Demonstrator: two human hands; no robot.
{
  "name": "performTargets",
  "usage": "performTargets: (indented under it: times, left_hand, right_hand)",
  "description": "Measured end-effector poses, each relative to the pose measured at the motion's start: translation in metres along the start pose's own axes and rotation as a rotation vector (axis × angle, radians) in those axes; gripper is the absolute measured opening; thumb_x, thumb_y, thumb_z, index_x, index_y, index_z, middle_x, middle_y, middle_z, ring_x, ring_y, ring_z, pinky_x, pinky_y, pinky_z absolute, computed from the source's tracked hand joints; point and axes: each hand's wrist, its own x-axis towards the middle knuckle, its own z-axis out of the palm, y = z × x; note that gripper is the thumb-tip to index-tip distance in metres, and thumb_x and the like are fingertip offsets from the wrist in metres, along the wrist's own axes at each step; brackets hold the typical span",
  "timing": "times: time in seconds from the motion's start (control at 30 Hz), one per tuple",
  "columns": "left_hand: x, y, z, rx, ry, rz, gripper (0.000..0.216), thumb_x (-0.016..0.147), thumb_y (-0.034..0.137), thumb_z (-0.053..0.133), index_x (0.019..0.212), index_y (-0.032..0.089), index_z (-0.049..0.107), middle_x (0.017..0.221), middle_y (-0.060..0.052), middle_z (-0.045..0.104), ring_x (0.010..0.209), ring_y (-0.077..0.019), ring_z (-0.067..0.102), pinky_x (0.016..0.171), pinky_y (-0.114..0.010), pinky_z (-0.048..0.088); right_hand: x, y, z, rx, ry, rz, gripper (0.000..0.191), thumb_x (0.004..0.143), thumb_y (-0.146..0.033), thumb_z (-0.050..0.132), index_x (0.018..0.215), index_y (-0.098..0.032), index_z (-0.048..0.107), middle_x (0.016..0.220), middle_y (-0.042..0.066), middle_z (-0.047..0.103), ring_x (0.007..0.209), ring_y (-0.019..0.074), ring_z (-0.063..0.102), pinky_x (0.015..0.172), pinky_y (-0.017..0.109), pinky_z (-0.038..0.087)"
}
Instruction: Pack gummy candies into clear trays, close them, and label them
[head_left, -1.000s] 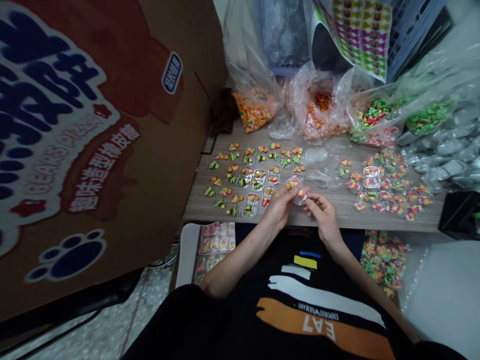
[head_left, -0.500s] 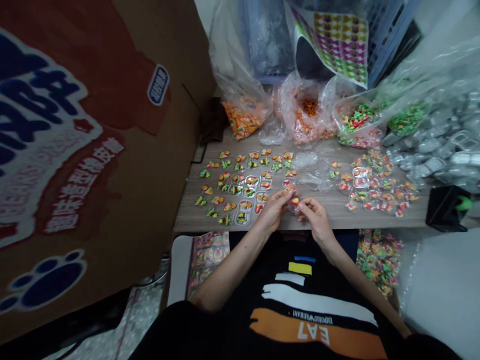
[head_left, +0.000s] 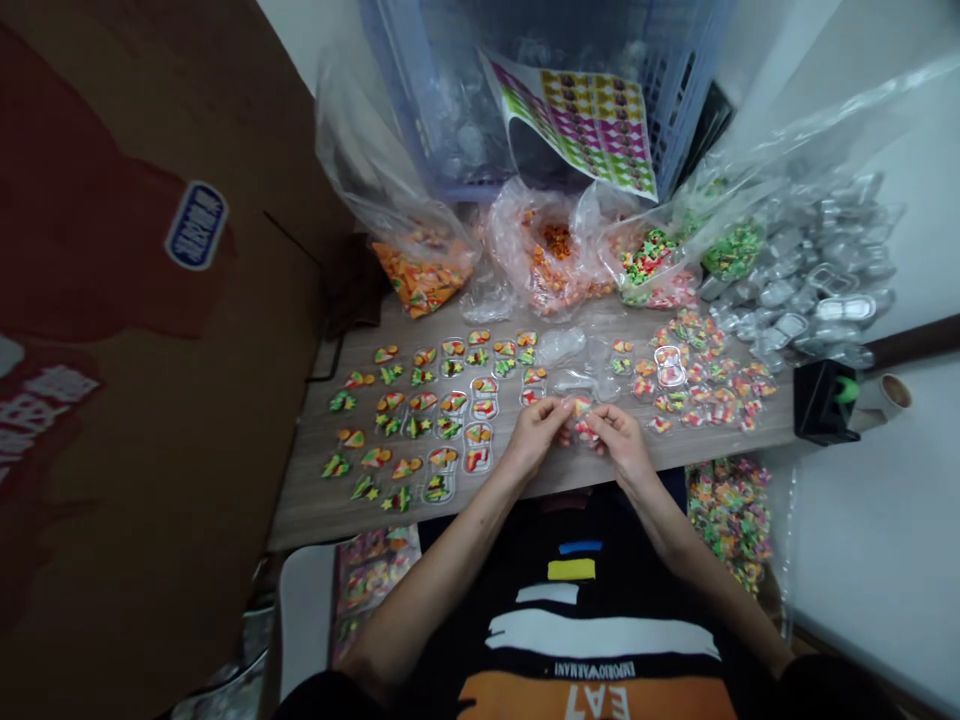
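My left hand (head_left: pixel 536 432) and my right hand (head_left: pixel 621 440) meet over the front of the table, each closed on one side of a small clear blister pack (head_left: pixel 580 408). Red, yellow and orange pieces show in the pack between my fingertips; the fingers hide part of it. Left of my hands lie rows of similar packs, among them a filled pack (head_left: pixel 478 448) with pizza-like and red pieces. Just beyond my fingers are bare clear plastic shells (head_left: pixel 561 346). To the right spreads a cluster of filled packs (head_left: pixel 694 375).
Behind stand plastic bags of orange pieces (head_left: pixel 424 275) and green star pieces (head_left: pixel 651 255), below a blue crate (head_left: pixel 465 185) with a sticker sheet (head_left: pixel 600 125). Clear shells (head_left: pixel 810 270) pile at right, near a black tape dispenser (head_left: pixel 825 400). A big cardboard box (head_left: pixel 247 330) walls the left.
My view has turned, so the table sits further left and lower in it. Both hands stay on the pack, which is now held more upright between the fingertips of both.
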Motion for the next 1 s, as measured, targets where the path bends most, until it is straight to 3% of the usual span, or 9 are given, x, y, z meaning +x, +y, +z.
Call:
performTargets:
  times: [0.23,0.37,0.5,0.57,0.63,0.73,0.8,0.9,1.0]
  left_hand:
    - [0.018,-0.005,0.023,0.025,-0.053,0.009,0.051,0.07,0.064,0.076,0.064,0.018,0.055,0.053,0.004,0.053,0.045,-0.009,0.048,0.046,-0.021,0.04]
    - [0.023,-0.006,0.026,0.075,-0.062,0.021,0.042,0.077,0.06,0.071,0.081,0.019,0.064,0.072,0.001,0.064,0.054,-0.0122,0.056,0.049,-0.023,0.043]
    - [0.014,-0.005,0.009,0.471,0.111,0.284,0.014,0.089,0.034,0.064,0.091,0.021,0.068,0.084,-0.002,0.068,0.074,-0.0167,0.062,0.07,-0.027,0.048]
    - [0.007,-0.005,-0.004,0.744,0.182,0.419,0.01,0.091,0.023,0.059,0.093,0.02,0.069,0.092,-0.005,0.069,0.087,-0.0201,0.063,0.081,-0.031,0.047]
    - [0.0,-0.007,-0.014,0.969,0.209,0.485,0.015,0.095,0.02,0.054,0.099,0.02,0.068,0.098,-0.007,0.069,0.095,-0.0232,0.062,0.087,-0.035,0.047]
    - [-0.007,-0.011,-0.025,1.181,0.247,0.532,0.019,0.097,0.021,0.051,0.107,0.019,0.067,0.108,-0.011,0.068,0.104,-0.0263,0.059,0.091,-0.04,0.047]
    - [-0.008,-0.013,-0.027,1.25,0.284,0.557,0.021,0.097,0.02,0.051,0.111,0.018,0.066,0.118,-0.013,0.066,0.11,-0.0281,0.056,0.095,-0.043,0.047]
    - [-0.004,-0.014,-0.028,1.299,0.316,0.569,0.028,0.096,0.018,0.052,0.121,0.017,0.063,0.131,-0.014,0.061,0.117,-0.0301,0.053,0.099,-0.045,0.046]
    - [0.004,-0.014,-0.026,1.324,0.323,0.563,0.034,0.094,0.018,0.054,0.128,0.017,0.059,0.139,-0.015,0.056,0.122,-0.032,0.051,0.101,-0.048,0.045]
  right_hand:
    - [0.007,-0.008,-0.024,-0.061,0.039,-0.033,0.044,0.064,-0.06,0.081,0.073,-0.02,0.064,0.06,-0.001,0.065,0.046,0.0103,0.051,0.041,0.021,0.031]
    - [0.028,-0.02,-0.053,-0.223,0.186,-0.182,0.045,0.07,-0.063,0.073,0.085,-0.021,0.066,0.068,0.001,0.067,0.054,0.0145,0.054,0.05,0.026,0.039]
    - [0.055,-0.037,-0.091,-0.818,0.5,-0.364,0.037,0.085,-0.052,0.055,0.095,-0.019,0.069,0.073,0.005,0.066,0.066,0.0208,0.056,0.066,0.033,0.042]
    - [0.065,-0.044,-0.103,-1.098,0.559,-0.404,0.033,0.089,-0.043,0.051,0.096,-0.017,0.07,0.085,0.011,0.068,0.079,0.0252,0.058,0.072,0.037,0.042]
    - [0.068,-0.048,-0.107,-1.261,0.604,-0.455,0.033,0.091,-0.038,0.049,0.1,-0.015,0.07,0.1,0.017,0.067,0.091,0.0295,0.058,0.077,0.04,0.041]
    - [0.062,-0.047,-0.094,-1.328,0.679,-0.58,0.035,0.096,-0.036,0.045,0.108,-0.013,0.069,0.11,0.02,0.063,0.099,0.0321,0.057,0.081,0.042,0.042]
    - [0.053,-0.04,-0.076,-1.34,0.555,-0.665,0.033,0.099,-0.036,0.042,0.106,-0.016,0.068,0.107,0.017,0.063,0.1,0.0308,0.056,0.084,0.042,0.043]
    - [0.042,-0.023,-0.041,-1.372,0.23,-0.726,0.03,0.1,-0.036,0.044,0.106,-0.018,0.067,0.105,0.014,0.064,0.101,0.0298,0.055,0.086,0.041,0.044]
    - [0.041,-0.007,-0.014,-1.399,0.112,-0.714,0.036,0.098,-0.04,0.051,0.123,-0.016,0.062,0.116,0.018,0.062,0.106,0.0327,0.052,0.085,0.043,0.045]
